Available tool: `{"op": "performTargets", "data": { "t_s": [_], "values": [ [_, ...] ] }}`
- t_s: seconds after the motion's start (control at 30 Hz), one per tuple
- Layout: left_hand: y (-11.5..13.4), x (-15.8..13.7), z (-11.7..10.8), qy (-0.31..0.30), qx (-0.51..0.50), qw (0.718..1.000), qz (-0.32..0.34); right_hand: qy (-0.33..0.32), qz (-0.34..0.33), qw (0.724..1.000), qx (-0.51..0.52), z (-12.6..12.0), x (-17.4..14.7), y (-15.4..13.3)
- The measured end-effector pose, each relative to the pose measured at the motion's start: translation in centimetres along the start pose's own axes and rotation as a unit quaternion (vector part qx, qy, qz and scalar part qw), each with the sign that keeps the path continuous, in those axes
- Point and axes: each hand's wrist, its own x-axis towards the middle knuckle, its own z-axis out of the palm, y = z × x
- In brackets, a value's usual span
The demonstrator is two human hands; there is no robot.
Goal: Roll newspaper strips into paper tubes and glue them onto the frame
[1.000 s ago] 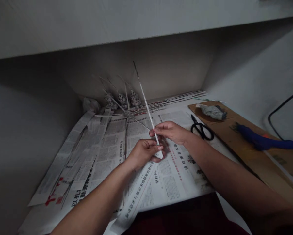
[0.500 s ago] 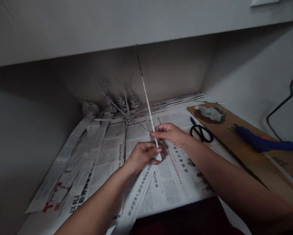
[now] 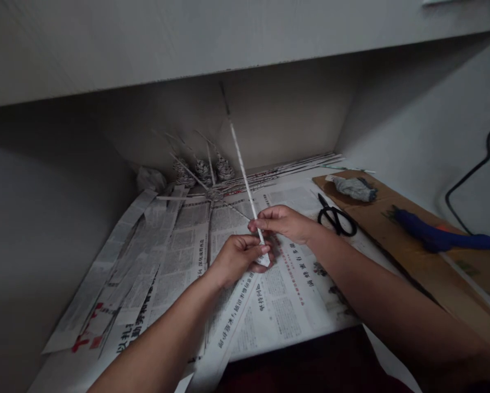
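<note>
Both hands are on a thin rolled-paper stick (image 3: 241,164), which rises from them and leans up to the left, its far tip dark. My left hand (image 3: 240,256) pinches the lower end, where the paper is unrolled into a newspaper strip (image 3: 236,316) that trails down toward me. Just above it, my right hand (image 3: 279,222) has the stick between thumb and fingers. Under the hands lie newspaper sheets (image 3: 187,245). A woven piece of crossed paper sticks (image 3: 215,195) rests beyond them, one stick reaching toward my right hand.
Black scissors (image 3: 337,218) lie right of my hands. Cardboard (image 3: 351,188) holds a blue glue gun (image 3: 437,232) and a crumpled grey bundle (image 3: 355,188). Behind stand several woven paper pieces (image 3: 204,172) and long paper sticks (image 3: 294,166). Cut strips (image 3: 105,273) lie left; a panel (image 3: 228,38) overhangs.
The stick's upper end has swung a little to the left and up. Both hands keep their hold in nearly the same place.
</note>
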Motion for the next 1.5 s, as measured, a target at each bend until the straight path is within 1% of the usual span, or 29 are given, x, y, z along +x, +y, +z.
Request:
{"op": "performTargets", "data": {
  "t_s": [0.07,0.1,0.27,0.5,0.67,0.8,0.87,0.97,1.03,1.1,1.2,1.3,1.37,1.4,1.43,1.47,1.5],
  "values": [
    [0.0,0.0,0.0,0.003,-0.002,1.0,-0.004,-0.049,0.013,0.999,-0.006,-0.3,-0.1,0.0],
    [0.0,0.1,0.0,0.007,-0.004,1.0,-0.004,-0.056,0.014,0.998,-0.01,-0.4,-0.1,0.0],
    [-0.2,0.2,-0.1,0.015,-0.028,0.999,-0.002,-0.003,-0.023,0.999,-0.026,-0.5,0.1,0.3],
    [-0.3,0.1,0.0,0.009,-0.013,1.0,-0.018,0.014,-0.024,0.999,-0.021,-0.5,0.3,0.5],
    [0.1,-0.2,0.2,-0.008,0.008,1.0,-0.008,0.03,-0.024,0.999,-0.012,-0.4,0.5,0.7],
    [0.3,-0.3,0.3,-0.018,0.014,1.0,0.001,0.061,-0.024,0.998,-0.016,0.0,0.3,0.4],
    [0.2,-0.3,0.2,-0.018,0.01,1.0,0.003,0.045,-0.007,0.999,-0.017,0.0,0.1,0.3],
    [0.0,-0.2,0.1,-0.012,0.002,1.0,0.002,-0.031,0.022,0.999,-0.013,-0.2,-0.1,0.2],
    [-0.1,-0.1,0.1,-0.005,-0.004,1.0,-0.003,-0.043,0.026,0.999,-0.008,-0.3,-0.1,0.2],
    [-0.1,-0.1,0.2,0.002,-0.006,1.0,-0.007,-0.012,0.015,1.0,-0.01,-0.3,0.0,0.3],
    [0.1,-0.1,0.3,0.006,0.003,1.0,-0.009,0.047,-0.016,0.998,-0.039,0.0,0.3,0.6],
    [0.0,-0.1,0.3,0.011,0.012,1.0,-0.008,0.073,-0.036,0.992,-0.095,0.3,0.6,0.8],
    [-0.1,0.0,0.2,0.015,0.014,1.0,-0.008,0.096,-0.048,0.982,-0.154,-0.3,0.9,0.7],
    [-0.1,0.0,0.1,0.017,0.013,1.0,-0.009,0.126,-0.052,0.972,-0.193,-1.1,0.9,0.6],
    [-0.1,0.0,0.1,0.019,0.012,1.0,-0.01,0.171,-0.053,0.953,-0.243,-2.1,0.8,0.4],
    [-0.1,0.0,0.0,0.023,0.011,1.0,-0.011,0.226,-0.045,0.924,-0.304,-3.4,0.6,0.0],
    [0.0,0.0,0.0,0.025,0.01,1.0,-0.011,0.287,-0.027,0.883,-0.37,-5.0,0.2,-0.3]
  ]
}}
